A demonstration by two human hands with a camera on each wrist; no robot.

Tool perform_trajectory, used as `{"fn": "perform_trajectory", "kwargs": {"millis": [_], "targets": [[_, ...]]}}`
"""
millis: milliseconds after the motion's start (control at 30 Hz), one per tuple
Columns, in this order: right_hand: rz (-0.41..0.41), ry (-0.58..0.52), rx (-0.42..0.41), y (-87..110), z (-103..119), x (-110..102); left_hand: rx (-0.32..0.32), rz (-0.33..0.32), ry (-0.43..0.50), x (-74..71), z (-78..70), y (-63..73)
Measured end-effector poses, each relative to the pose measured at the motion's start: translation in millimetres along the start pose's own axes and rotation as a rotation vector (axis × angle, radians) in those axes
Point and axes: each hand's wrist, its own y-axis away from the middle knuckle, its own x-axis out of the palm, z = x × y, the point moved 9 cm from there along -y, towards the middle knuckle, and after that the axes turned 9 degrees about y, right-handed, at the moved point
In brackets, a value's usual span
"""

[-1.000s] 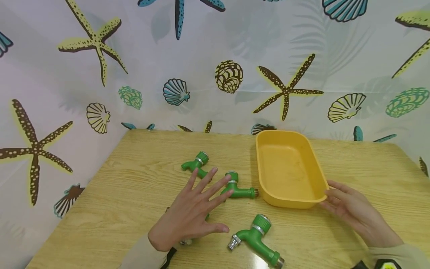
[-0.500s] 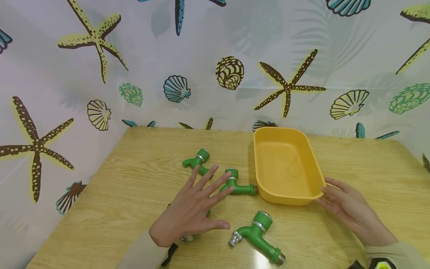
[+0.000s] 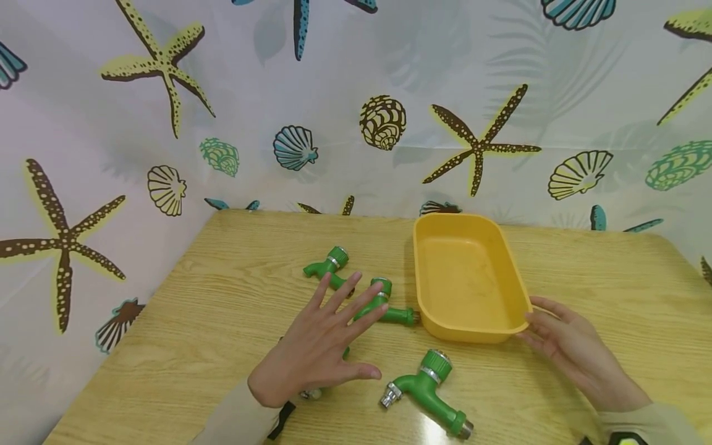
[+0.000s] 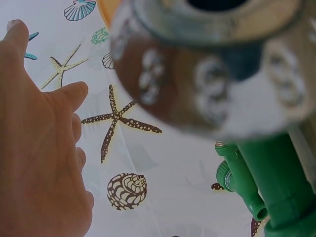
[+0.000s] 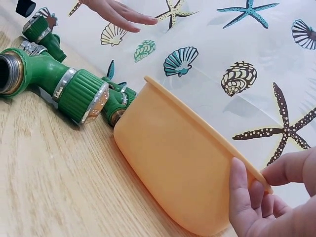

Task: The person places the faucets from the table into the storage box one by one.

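Observation:
My right hand (image 3: 581,355) pinches the rim of a yellow plastic basin (image 3: 473,281) at its near right corner; thumb and fingers on the rim show in the right wrist view. My left hand (image 3: 317,346) is spread flat, palm down, above the table, holding nothing. Beneath it a green tap is mostly hidden. One green tap (image 3: 325,269) lies just beyond its fingertips. Another tap (image 3: 395,314), partly behind the fingers, has its threaded end against or very near the basin's left wall. In front lies a larger-looking green tap (image 3: 425,392) with a metal spout.
Everything lies on a wood-grain table (image 3: 233,266). A white cloth (image 3: 334,74) printed with starfish and shells hangs behind and at the left. In the left wrist view, a tap's metal cap (image 4: 212,84) fills the upper right.
The basin has slid left with my right hand on its rim. The tap beside its left wall has shifted left too. My left hand stays spread in place.

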Motion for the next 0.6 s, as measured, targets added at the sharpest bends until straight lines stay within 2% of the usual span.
{"fn": "perform_trajectory", "kwargs": {"millis": [600], "targets": [[0.007, 0.002, -0.007, 0.5, -1.4, 8.3, 0.002, -0.017, 0.028, -0.5, 1.7, -0.1]]}}
